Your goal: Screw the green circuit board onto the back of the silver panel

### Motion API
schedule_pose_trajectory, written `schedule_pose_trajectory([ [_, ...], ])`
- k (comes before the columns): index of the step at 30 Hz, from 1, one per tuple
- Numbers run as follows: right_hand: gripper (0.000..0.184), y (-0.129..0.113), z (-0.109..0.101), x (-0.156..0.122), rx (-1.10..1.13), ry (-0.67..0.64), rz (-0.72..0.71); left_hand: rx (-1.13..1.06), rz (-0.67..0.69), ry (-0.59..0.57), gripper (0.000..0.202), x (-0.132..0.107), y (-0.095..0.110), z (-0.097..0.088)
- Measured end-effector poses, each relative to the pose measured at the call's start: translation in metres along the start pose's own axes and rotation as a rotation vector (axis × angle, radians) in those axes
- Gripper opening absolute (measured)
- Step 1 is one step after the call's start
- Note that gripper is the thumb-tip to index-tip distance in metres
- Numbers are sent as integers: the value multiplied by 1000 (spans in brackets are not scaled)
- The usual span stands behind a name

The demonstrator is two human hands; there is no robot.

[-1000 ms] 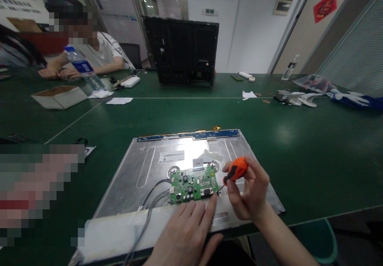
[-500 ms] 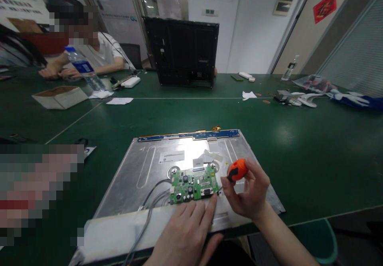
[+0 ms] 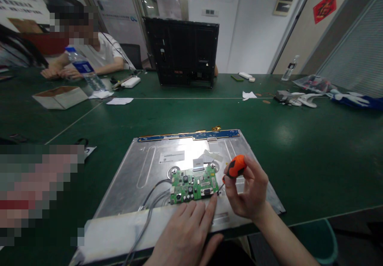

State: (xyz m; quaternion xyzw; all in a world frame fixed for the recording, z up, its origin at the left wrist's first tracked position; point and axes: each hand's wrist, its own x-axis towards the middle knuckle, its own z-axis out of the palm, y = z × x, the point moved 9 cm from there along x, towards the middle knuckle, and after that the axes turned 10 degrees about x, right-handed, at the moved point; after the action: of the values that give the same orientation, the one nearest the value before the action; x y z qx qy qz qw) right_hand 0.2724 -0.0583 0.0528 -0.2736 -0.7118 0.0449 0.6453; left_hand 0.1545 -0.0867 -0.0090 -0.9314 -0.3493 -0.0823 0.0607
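Screwdriver (image 3: 236, 167), orange and black, one, head view: gripped by its handle in our right hand (image 3: 253, 190), fingertips around it, shaft slanting down to that hand's left. Its tip stands at the near right corner of a circuit board (image 3: 194, 182); whether it is seated, we cannot tell at this size.

Left hand (image 3: 187, 226), one: unclenched, palm down, grasping nothing, forefinger reaching the same corner beside the tip. Whether that finger presses the board or only what lies next to it, we cannot make out.

Board, green, one: just beyond the left hand's fingertips, left of the right hand, lying over a metal panel (image 3: 128, 186).

Cables (image 3: 149, 218), grey: leading from the board's left side and down past the left hand's left. White strip (image 3: 113, 230): along the near part of the panel, left of the left hand.

Handling note, our judgement: a shaft stood squarer to the panel, light downward pressure and small finger turns serve best here; our left forefinger should steady the edge, clear of any slip.
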Motion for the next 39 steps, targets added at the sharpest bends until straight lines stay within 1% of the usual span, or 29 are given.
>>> schedule_pose_trajectory([
  [4, 77, -5, -2, -1, -110, 46, -56, -4, 6, -18, 56, -1, 1, 0],
  [6, 76, -6, -2, -1, -129, 46, -73, -2, 4, -19, 55, 0, 0, 0],
  [11, 75, -5, 1, 1, -62, 2, -62, 3, 3, -16, 54, 3, 0, 0],
  [16, 74, -1, 3, 1, 19, -31, 13, 10, 7, -1, 54, 3, 0, 0],
  [19, 74, -1, 2, 2, 16, -23, 33, 14, 7, 3, 54, 2, 0, 0],
  [33, 78, -5, 0, 0, -106, 36, -69, 15, 18, 1, 54, 3, 1, 0],
  [39, 73, -4, 0, 0, -47, 12, -58, 10, 9, -5, 52, 1, 2, 1],
])
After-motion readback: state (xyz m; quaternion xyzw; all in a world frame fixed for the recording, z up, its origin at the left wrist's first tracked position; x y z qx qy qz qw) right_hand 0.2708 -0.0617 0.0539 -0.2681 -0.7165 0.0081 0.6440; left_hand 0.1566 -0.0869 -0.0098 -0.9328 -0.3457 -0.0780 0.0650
